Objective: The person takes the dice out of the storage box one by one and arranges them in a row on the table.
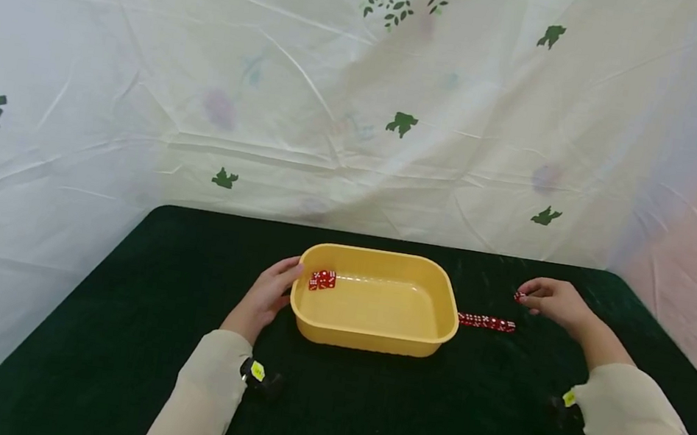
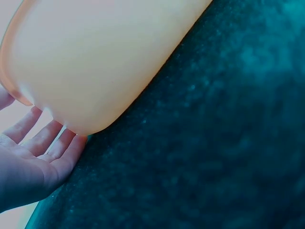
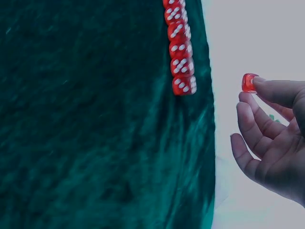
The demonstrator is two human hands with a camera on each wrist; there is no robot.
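Note:
A yellow plastic tub stands on the dark green cloth, with several red dice at the left end inside it. My left hand rests against the tub's left end. In the left wrist view its extended fingers touch the outer wall below the rim. Above the cloth on the right, my right hand pinches one red die between thumb and fingertips. A row of red dice with white pips lies on the cloth, running from the tub's right side toward that hand; the tub may hide its left end.
Green cloth covers the table. Behind and beside it hangs a pale curtain printed with green leaves and birds. A dark wrist camera sits on the left wrist, with another one on the right.

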